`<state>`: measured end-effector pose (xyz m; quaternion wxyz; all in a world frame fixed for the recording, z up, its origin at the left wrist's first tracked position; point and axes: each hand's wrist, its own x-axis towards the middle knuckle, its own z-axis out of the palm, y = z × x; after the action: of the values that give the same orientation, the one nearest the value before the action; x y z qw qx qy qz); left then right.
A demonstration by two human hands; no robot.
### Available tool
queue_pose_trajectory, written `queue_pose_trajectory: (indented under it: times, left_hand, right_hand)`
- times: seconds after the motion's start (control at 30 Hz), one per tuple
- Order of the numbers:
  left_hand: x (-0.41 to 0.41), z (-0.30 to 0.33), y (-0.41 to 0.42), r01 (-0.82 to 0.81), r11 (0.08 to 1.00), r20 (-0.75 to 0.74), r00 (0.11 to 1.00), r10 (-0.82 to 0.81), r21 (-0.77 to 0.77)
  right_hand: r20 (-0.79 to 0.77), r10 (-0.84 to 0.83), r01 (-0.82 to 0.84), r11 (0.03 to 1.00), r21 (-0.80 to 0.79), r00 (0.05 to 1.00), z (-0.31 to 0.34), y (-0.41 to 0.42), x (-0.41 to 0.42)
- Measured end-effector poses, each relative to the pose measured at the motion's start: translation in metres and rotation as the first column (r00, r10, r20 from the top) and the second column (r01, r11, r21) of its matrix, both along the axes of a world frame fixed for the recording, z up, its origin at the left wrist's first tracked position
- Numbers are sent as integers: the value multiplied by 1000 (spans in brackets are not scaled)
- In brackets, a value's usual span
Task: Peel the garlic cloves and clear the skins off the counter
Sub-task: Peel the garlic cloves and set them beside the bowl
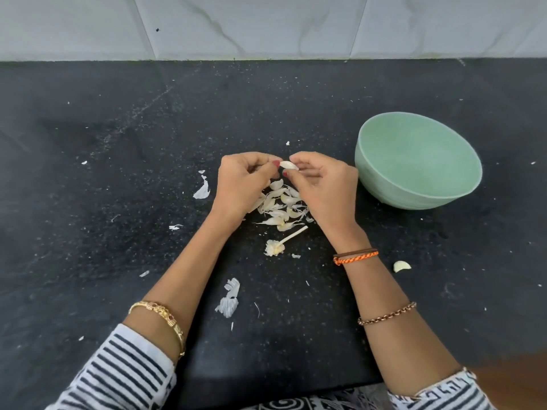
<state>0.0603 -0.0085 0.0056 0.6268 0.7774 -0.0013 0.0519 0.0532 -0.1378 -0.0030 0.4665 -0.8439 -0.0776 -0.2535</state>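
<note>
Left hand (241,184) and right hand (324,184) both pinching one clove (288,165), over pile (281,207), beside bowl (414,161).

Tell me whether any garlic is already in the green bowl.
No, the green bowl looks empty inside; one peeled clove lies on the counter.

hidden: part of the garlic pile (279,204) by both hands | cut off: sleeves at the bottom edge | blurred: lower right corner

A pile of garlic cloves (281,204) lies mid-surface (118,173); a bowl (417,161) stands to its right, a stalk (284,241) just before it, and a lone clove (402,266) toward the front right.
</note>
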Motion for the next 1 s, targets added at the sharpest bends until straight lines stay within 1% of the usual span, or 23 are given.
queue_pose_trajectory:
  times: [0.07,0.17,0.3,0.47,0.67,0.77,0.9,1.0]
  left_hand:
    - [0,0,2,12,1000,14,1000,-12,13]
    - [0,-4,5,19,997,38,999,-22,73]
    - [-1,-4,3,26,992,62,998,-34,122]
    - [-1,-2,3,47,994,68,996,-53,95]
    - [-4,2,-6,70,997,62,996,-70,-6]
    - [-3,1,-2,97,995,90,991,-98,16]
    - [-2,1,2,123,984,125,982,-139,128]
    - [-1,1,4,145,983,114,981,-158,115]
  right_hand:
    - [-9,-16,16,999,-32,1000,0,-1,0]
    - [2,-27,27,996,-83,1000,0,1,-2]
    - [-3,-29,28,994,-105,1000,0,-2,-1]
    - [7,-36,37,995,-89,999,0,-1,-1]
    - [19,-48,49,996,-78,999,1,-3,-2]
    - [32,-46,48,996,-74,998,1,-3,-2]
    - [20,-33,35,996,-82,999,1,-1,-3]
    - [-20,-40,38,995,-93,999,0,-1,-2]
